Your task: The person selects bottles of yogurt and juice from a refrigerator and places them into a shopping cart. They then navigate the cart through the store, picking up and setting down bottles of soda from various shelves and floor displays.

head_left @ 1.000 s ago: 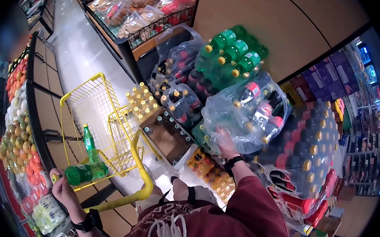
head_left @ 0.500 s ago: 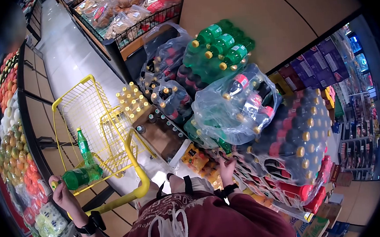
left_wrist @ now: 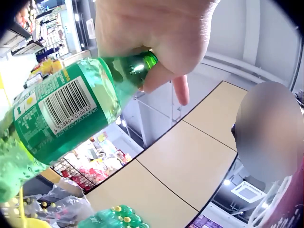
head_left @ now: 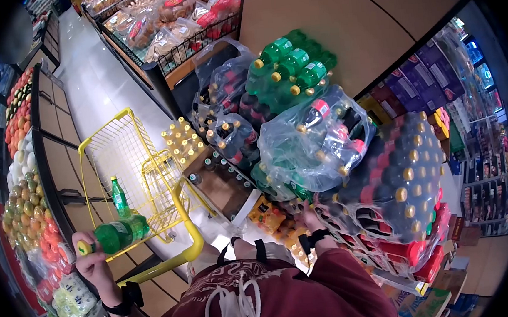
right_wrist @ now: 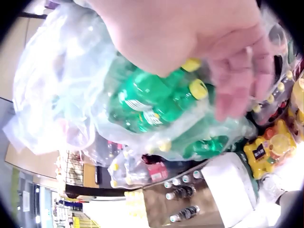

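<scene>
My left hand (head_left: 93, 264) grips a green soda bottle (left_wrist: 61, 109) by its neck, near the yellow cap. The bottle lies tilted sideways over the handle end of the yellow shopping cart (head_left: 130, 117). Inside the cart is a second green bottle (head_left: 118, 194). My right hand (head_left: 311, 220) is beside the stacked drinks, its fingers (right_wrist: 232, 90) loosely bent near the yellow caps of wrapped green bottles (right_wrist: 147, 95); the thumb is mostly hidden. Above those bottles sits a clear plastic-wrapped pack of cola bottles (head_left: 317, 142).
More shrink-wrapped dark bottles (head_left: 385, 179) are stacked at the right. An open cardboard box (head_left: 220, 187) with small bottles and a pack of yellow-capped bottles (head_left: 182, 140) stand by the cart. Fruit displays (head_left: 23, 186) line the left, and a wire rack of bagged food (head_left: 168, 29) stands ahead.
My right hand has come down from the plastic-wrapped cola pack toward the green bottles below it. My left hand still holds its bottle, with the cap now turned more toward the head camera.
</scene>
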Demonstrator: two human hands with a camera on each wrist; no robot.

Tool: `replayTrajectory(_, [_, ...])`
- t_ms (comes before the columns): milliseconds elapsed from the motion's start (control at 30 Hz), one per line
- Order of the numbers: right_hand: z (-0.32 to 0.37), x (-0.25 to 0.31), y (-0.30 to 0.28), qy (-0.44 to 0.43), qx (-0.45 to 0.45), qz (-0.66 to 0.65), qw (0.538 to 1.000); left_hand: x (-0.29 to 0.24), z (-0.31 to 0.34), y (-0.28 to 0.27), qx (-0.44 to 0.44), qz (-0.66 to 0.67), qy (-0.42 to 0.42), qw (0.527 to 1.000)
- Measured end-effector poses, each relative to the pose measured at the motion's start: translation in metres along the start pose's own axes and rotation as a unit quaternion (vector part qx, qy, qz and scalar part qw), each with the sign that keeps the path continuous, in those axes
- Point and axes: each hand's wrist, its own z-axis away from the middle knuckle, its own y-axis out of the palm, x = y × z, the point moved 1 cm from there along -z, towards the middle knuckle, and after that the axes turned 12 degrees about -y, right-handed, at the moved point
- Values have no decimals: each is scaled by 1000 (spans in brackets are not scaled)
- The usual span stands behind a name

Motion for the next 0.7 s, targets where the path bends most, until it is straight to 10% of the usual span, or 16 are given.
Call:
replayTrajectory(67, [7,12,-10,23,118,82,989,-22,-1,11,63,-10,7,998])
replayTrajectory(100, [42,83,-17,130,248,305,910,-33,1,18,66,-11,-6,998])
replayTrajectory(133, [59,105,-15,24,289,306,907,-46,0,26,134,-16,41,990])
replayTrajectory(200, [112,166,11,-95,363,178,910,-47,-1,23,292,-45,112,949])
replayTrajectory(267, [166,214,47,-176,553,-18,814,-58,3,44,397,-52,29,916])
replayTrajectory(333, [207,226,84,-69,697,-128,702,-41,10,59,503,-108,-32,857])
replayTrajectory(533, [259,212,184,105,707,-277,643,-11,36,105,612,-148,164,759])
replayTrajectory(700, [263,220,161,72,481,-302,820,-24,26,117,594,-241,299,707])
